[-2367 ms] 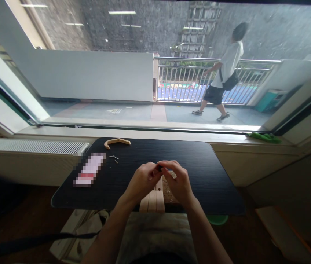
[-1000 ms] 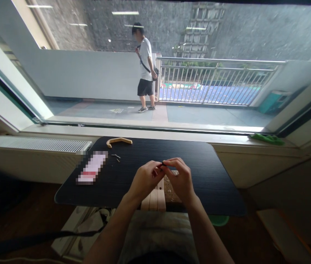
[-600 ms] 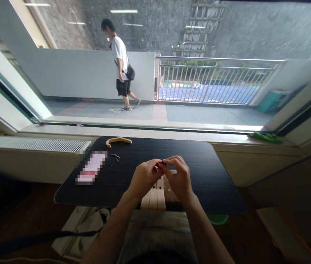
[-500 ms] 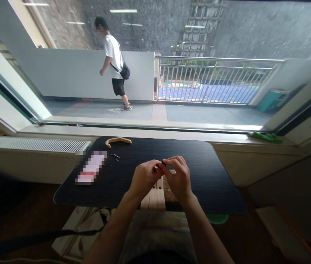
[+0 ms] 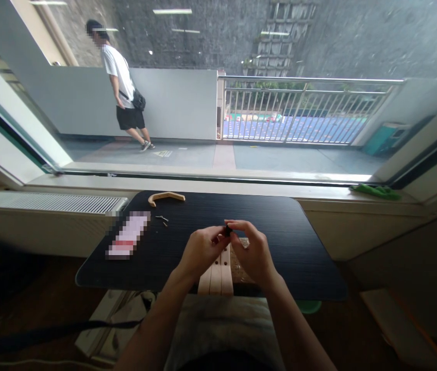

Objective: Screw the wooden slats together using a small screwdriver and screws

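Note:
Above the near middle of the dark table (image 5: pixel 280 221), my left hand (image 5: pixel 203 250) and my right hand (image 5: pixel 252 248) meet at the fingertips. Both pinch a small black piece (image 5: pixel 228 230), too small to name and partly covered by the fingers. Below them, a light wooden part (image 5: pixel 215 281) with dark holes lies with its near end at the table's front edge. A brown patterned block or packet (image 5: pixel 240 263) is beside it, half hidden under my right hand.
A curved wooden piece (image 5: pixel 166 196) lies at the table's far left. Small metal bits (image 5: pixel 162 218) and a blurred pink-white sheet or packet (image 5: pixel 130 234) are nearby. A green cloth (image 5: pixel 376 191) rests on the windowsill. Outside the window, a person (image 5: pixel 120 77) walks past the railing (image 5: pixel 291 113).
The black piece shows more between my fingertips, and my right fingers have shifted slightly around it. Outside, the person has moved to the left.

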Demonstrator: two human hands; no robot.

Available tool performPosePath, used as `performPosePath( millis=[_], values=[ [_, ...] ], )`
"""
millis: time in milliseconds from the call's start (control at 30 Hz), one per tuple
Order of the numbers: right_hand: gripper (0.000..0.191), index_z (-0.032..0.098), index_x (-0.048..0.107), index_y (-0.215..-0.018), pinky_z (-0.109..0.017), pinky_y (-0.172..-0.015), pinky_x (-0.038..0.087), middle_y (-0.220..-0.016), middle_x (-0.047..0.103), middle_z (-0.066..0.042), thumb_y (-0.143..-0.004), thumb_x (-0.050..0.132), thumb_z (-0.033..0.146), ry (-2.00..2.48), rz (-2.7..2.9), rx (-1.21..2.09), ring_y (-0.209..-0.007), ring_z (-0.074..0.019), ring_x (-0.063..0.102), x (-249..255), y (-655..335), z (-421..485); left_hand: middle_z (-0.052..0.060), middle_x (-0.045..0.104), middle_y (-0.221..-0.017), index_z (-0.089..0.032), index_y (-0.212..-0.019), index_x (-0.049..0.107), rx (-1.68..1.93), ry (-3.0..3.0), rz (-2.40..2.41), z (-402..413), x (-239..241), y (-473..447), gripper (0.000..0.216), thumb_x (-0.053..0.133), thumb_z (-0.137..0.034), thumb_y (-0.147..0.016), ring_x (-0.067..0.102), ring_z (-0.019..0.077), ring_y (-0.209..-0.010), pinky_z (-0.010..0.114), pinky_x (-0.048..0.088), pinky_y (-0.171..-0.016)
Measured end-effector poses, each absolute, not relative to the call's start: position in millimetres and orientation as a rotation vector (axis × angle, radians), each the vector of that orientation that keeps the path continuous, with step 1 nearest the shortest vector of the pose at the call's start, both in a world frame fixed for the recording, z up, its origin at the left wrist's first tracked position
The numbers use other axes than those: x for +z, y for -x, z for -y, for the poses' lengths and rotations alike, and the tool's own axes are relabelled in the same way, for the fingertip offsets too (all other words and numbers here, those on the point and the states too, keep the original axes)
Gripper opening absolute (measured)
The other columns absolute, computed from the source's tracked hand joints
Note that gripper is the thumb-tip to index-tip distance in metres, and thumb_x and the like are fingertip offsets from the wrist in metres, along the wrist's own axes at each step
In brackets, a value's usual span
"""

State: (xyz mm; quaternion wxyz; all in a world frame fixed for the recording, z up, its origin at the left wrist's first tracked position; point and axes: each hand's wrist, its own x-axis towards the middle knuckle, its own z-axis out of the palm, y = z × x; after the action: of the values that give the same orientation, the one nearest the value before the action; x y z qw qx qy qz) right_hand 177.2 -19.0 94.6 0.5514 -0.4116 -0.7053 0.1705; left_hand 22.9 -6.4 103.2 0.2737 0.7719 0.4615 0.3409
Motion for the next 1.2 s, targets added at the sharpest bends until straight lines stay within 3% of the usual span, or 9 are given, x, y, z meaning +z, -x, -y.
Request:
performPosePath(
  millis=[133,833,1200],
  values=[
    [0.021,0.024,0.064,-0.1,-0.039,-0.088,0.053,-0.106,0.073,-0.005,-0.085,0.055,0.012,1.041,1.655,0.471,-0.099,-0.0208,0.067,92.2,-177.1,20.7,0.004,0.071,-0.083,-0.019,-0.1,0.07,0.914,-2.073,-1.206,5.8,102.3,-20.8,0.028,0.053,-0.039,-0.091,0.063,0.0171,-0.072,0.023,0.044,-0.063],
    [0.014,0.022,0.065,-0.089,-0.036,-0.075,0.053,-0.091,0.071,-0.005,-0.085,0.06,0.01,0.931,1.734,0.271,-0.083,-0.0184,0.063,96.9,-177.6,19.8,0.003,0.068,-0.081,-0.017,-0.095,0.066,0.87,-2.147,-1.142,8.8,104.3,-17.0,0.024,0.048,-0.032,-0.095,0.06,0.0144,-0.069,0.022,0.042,-0.062],
    [0.013,0.022,0.066,-0.09,-0.036,-0.074,0.053,-0.094,0.071,-0.006,-0.085,0.059,0.013,0.93,1.7,0.278,-0.086,-0.0195,0.065,92.8,-175.9,20.0,0.002,0.063,-0.072,-0.016,-0.081,0.066,0.881,-2.196,-1.198,5.4,107.1,-12.5,0.028,0.054,-0.04,-0.09,0.056,0.0131,-0.065,0.022,0.04,-0.06]
  ],
)
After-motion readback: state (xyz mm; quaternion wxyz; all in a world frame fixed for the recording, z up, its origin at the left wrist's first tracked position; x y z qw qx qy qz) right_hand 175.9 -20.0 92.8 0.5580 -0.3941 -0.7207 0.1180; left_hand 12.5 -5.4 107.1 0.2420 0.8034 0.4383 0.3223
